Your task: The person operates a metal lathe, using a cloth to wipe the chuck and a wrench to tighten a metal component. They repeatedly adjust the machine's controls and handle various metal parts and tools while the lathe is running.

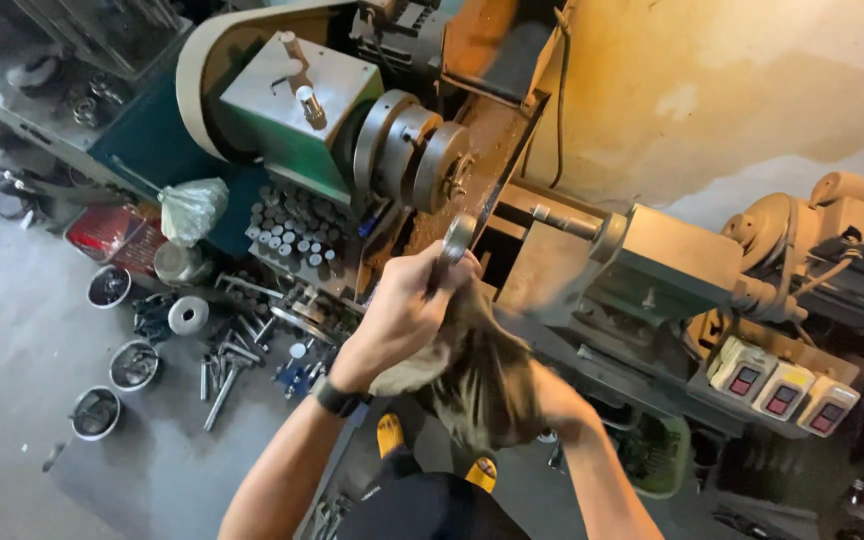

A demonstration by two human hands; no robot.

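My left hand, with a black watch on its wrist, is closed around a round grey metal part and holds it up just below the lathe chuck. A dirty brownish rag hangs against the part and my left hand. My right hand is wrapped in the rag and mostly hidden by it; only the forearm shows, coming in from the lower right.
The lathe has a green headstock on the left and a beige tailstock on the right. Switch boxes with red buttons sit further right. A rack of metal cylinders, metal bowls, loose bolts and a plastic bag lie at left.
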